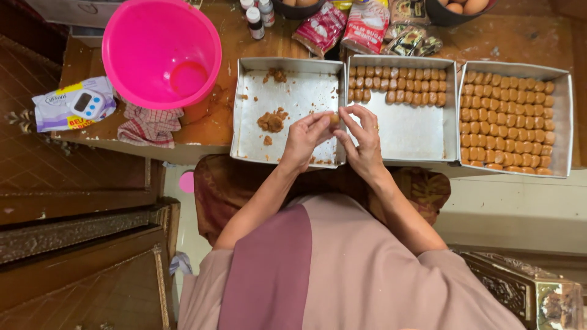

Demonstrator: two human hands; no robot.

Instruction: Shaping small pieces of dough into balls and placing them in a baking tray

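Two hands meet over the seam between the left and middle trays, pinching one small brown dough piece [334, 120] between their fingertips. My left hand [304, 142] grips the piece from the left, fingers curled around it; my right hand [365, 143] closes on it from the right, thumb and forefinger touching it, a ring on one finger. The piece sits above the right edge of the left tray [244, 131].

That metal tray holds a small heap of brown dough [272, 121] near its middle, with crumbs scattered toward its far edge. The middle tray [416, 137], just beside it, carries two full rows and a short third row of shaped pieces [397, 82] along its far side; its near part is bare metal. The right tray [565, 122], touching the middle one, is packed with rows of the same pieces [504, 119].

Left of the trays, a pink bowl [160, 52] rests tilted on the wooden table [214, 119], above a checked cloth [148, 125]. A wipes pack [61, 110] with a white timer [88, 102] on it lies at the table's left end. Beyond the trays stand small bottles [257, 17], food packets [348, 27] and a dark bowl of eggs [461, 9].
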